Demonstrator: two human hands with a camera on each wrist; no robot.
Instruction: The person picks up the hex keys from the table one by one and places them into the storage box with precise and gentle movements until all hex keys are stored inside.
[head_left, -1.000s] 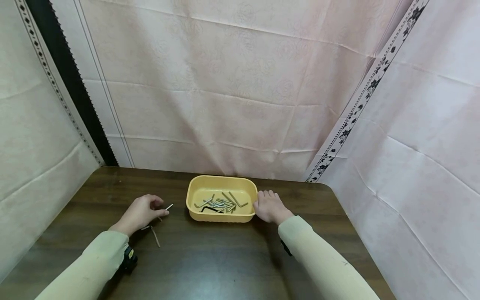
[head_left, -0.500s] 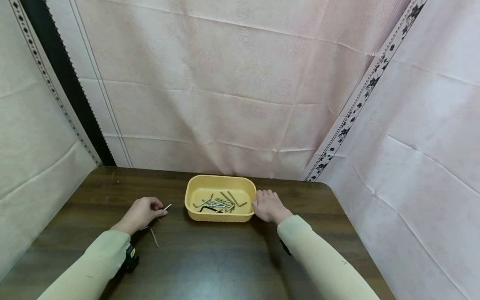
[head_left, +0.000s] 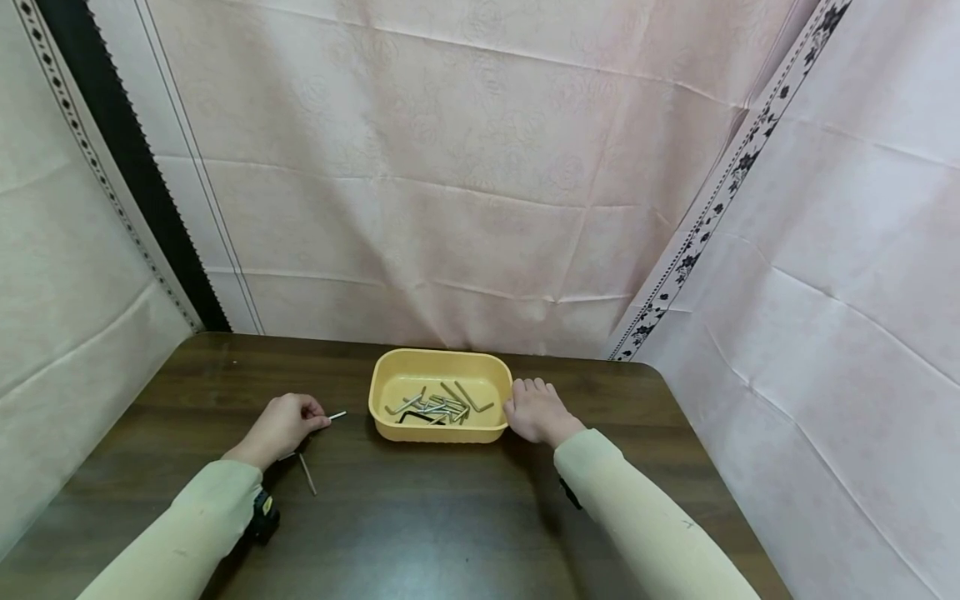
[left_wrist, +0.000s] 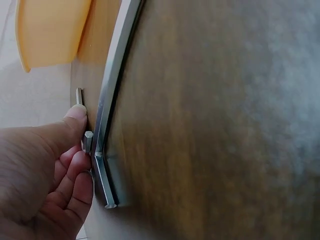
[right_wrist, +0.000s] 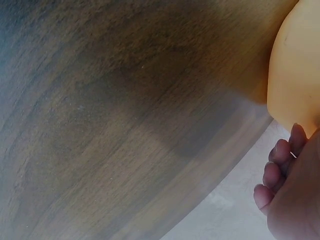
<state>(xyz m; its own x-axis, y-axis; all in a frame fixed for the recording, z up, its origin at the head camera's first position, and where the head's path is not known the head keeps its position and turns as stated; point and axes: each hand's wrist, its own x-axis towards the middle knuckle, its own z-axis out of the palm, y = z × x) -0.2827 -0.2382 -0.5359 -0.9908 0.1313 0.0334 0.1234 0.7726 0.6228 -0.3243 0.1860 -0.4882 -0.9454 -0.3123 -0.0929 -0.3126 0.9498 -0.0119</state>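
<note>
In the head view my left hand point(head_left: 281, 429) is low over the table at left, thumb and fingers pinching a small silver hex key point(head_left: 338, 415). The left wrist view shows one key end point(left_wrist: 79, 95) past the thumb tip and another metal end point(left_wrist: 88, 141) beside the fingers. A longer hex key point(left_wrist: 111, 70) lies on the table beside that hand, partly hidden by it in the head view. My right hand point(head_left: 542, 414) grips the right end of a yellow plastic tray point(head_left: 442, 435), fingers curled beside its wall; the thumb's place is hard to see.
Several L-shaped hex keys point(head_left: 442, 408), silver with a black one point(head_left: 416, 417), lie heaped in the tray. The dark wooden table point(head_left: 420, 525) ends at a pale cloth point(head_left: 450, 208) behind, with more cloth on both sides.
The hex key in my left hand has turned to lie flatter, and the bit of metal below the fingertips no longer shows. My right hand and the tray stay put.
</note>
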